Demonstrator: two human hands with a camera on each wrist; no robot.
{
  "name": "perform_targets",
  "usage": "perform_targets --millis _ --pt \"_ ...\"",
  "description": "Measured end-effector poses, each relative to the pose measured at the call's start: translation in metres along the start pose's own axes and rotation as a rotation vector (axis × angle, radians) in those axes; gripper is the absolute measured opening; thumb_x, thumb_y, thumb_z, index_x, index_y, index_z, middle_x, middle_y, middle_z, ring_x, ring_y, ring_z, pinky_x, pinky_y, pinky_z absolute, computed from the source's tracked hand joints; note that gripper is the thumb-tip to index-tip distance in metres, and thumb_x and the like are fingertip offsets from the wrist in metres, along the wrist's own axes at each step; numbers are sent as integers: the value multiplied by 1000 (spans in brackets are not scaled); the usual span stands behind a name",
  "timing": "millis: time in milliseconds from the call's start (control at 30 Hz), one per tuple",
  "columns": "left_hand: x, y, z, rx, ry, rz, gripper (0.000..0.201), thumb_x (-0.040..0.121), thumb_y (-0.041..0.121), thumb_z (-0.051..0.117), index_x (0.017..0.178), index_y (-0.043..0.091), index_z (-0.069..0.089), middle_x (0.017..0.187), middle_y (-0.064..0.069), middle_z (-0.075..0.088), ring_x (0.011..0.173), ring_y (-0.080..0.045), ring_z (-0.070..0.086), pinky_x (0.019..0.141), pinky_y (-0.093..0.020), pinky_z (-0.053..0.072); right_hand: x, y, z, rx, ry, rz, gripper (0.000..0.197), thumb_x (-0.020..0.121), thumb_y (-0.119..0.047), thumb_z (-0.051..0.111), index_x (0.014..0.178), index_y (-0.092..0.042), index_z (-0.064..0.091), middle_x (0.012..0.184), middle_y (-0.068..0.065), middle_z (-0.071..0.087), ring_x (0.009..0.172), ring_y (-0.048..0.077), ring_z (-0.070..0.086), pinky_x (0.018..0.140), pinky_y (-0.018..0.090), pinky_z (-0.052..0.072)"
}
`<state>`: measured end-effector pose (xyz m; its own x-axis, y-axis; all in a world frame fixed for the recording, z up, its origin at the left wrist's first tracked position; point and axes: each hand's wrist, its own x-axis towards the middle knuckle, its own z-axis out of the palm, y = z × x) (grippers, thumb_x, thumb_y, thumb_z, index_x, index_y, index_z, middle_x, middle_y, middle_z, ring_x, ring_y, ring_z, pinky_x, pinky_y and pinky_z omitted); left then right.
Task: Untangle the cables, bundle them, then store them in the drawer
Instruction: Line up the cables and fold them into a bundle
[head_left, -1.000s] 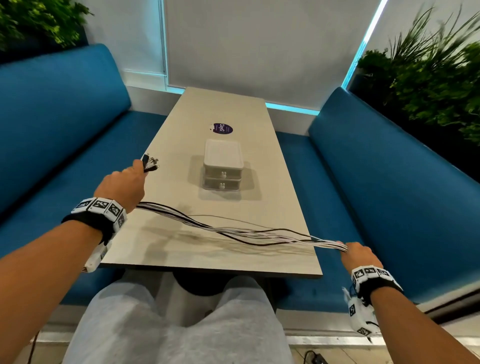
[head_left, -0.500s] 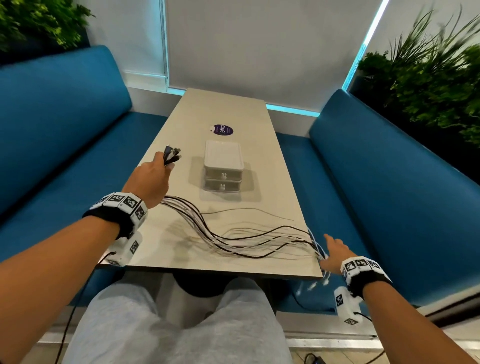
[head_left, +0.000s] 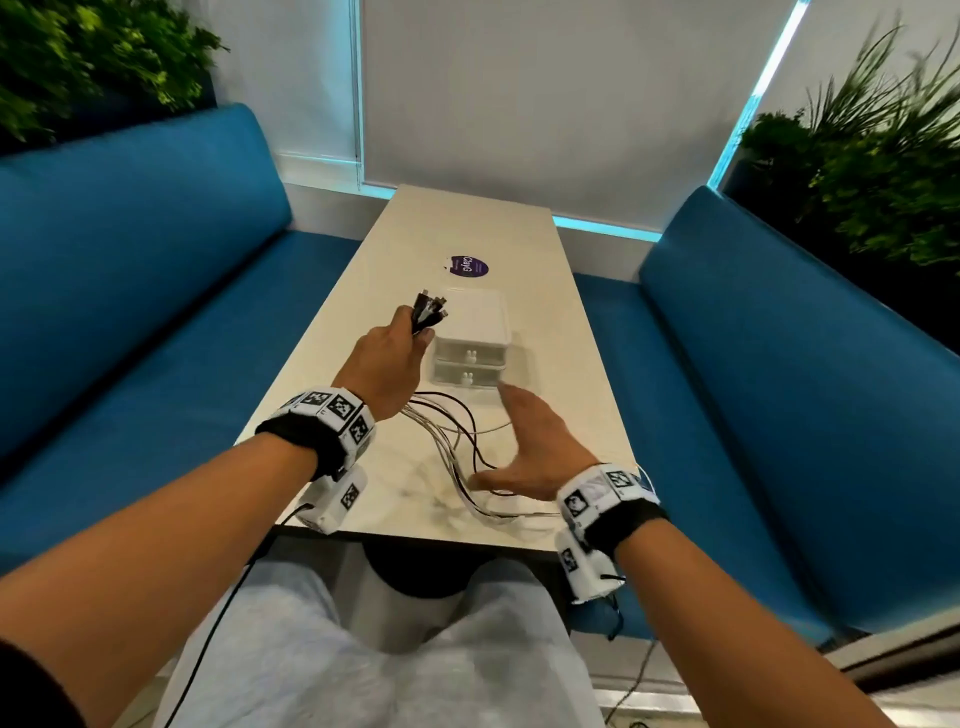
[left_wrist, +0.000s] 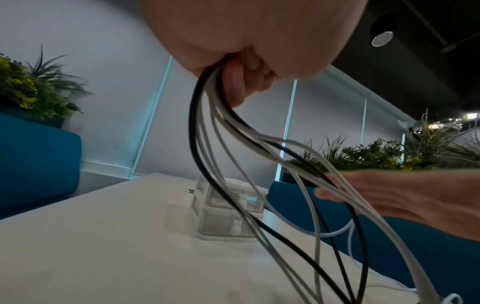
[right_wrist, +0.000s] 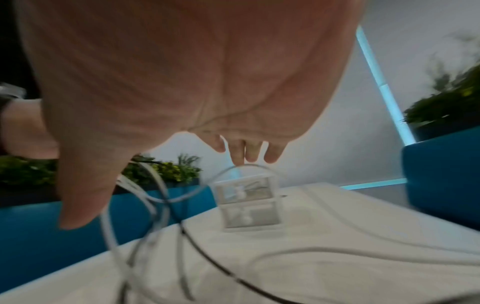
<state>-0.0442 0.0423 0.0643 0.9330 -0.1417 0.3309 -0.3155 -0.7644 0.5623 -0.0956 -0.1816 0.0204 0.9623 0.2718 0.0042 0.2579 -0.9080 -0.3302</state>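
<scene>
Gripped in the left hand (head_left: 387, 358) are the cables (head_left: 457, 441) by their plug ends, slack trailing toward 5 o'clock. Right hand (head_left: 535, 447) is spread, empty. Untangling judged done; bundling unfinished; drawer unit (head_left: 475, 338), at 12 o'clock, unopened.

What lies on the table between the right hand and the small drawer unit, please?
In the head view, only bare tabletop separates the right hand from the drawer unit; the cables loop to the hand's left.

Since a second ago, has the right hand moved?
Yes. The right hand left the table's near right corner and moved inward toward the small drawer unit.
</scene>
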Motion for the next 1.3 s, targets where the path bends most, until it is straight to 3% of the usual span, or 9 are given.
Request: perform_targets --millis 133,233,333,433,567,767,933,1033,1300 --pt "-7 11 6 -87 -45 4 27 104 37 34 110 11 42 92 -18 63 80 -39 57 67 -41 44 32 -56 16 75 35 -94 109 64 -69 72 150 -23 24 155 5 32 141 25 28 118 41 25" --pt "-13 15 6 -109 -86 9 28 104 40 34 107 13 43 84 -9 60 72 -31 57 63 -38 41 46 -77 27 197 -48 -65 58 76 -51 74 123 -21 56 116 1 65 107 24 59 92 33 48" --pt "-18 9 2 -130 -104 -8 28 104 41 34 104 15 43 78 -6 57 65 -21 54 57 -34 36 50 -74 43 215 -153 -4 18 93 -36 56 103 -22 62 96 5 72 87 27 67 80 36 54" --pt "-18 -2 1 -176 -99 -104 26 105 37 34 100 13 43 75 -3 53 60 -17 48 53 -31 33 42 -59 49 287 -128 56 20 95 -38 52 88 -20 55 82 10 68 66 29 69 67 40 57" --pt "-14 -5 11 -214 -123 -178 28 105 35 36 98 9 44 77 -6 54 60 -19 49 50 -29 33 26 -41 50 296 -179 129 32 94 -44 54 84 -14 56 74 7 62 58 26 67 45 24 45" --pt "-7 -35 9 -154 -44 -253 29 104 35 36 98 8 45 87 -17 58 62 -26 52 57 -33 34 17 -20 37 271 -281 89 30 92 -46 54 79 -20 55 65 6 69 56 16 63 56 29 45" --pt "-12 -50 5 -95 -57 -290 31 104 37 33 98 9 45 82 -10 55 61 -24 53 53 -32 35 12 -9 44 252 -355 160 19 97 -32 44 90 -20 56 81 3 60 73 28 65 72 37 53" --pt "-20 -55 14 -22 -126 -249 31 104 38 31 99 10 43 81 -8 52 64 -25 53 58 -34 38 10 -8 40 201 -313 135 23 100 -29 39 97 -18 60 88 2 60 80 23 56 74 33 44" --pt "-33 -69 30 109 -308 -154 30 104 43 30 99 16 41 77 -10 56 63 -30 55 56 -38 43 13 -7 18 455 -286 193 31 92 -42 56 74 -17 60 59 -1 44 45 13 35 46 23 29"
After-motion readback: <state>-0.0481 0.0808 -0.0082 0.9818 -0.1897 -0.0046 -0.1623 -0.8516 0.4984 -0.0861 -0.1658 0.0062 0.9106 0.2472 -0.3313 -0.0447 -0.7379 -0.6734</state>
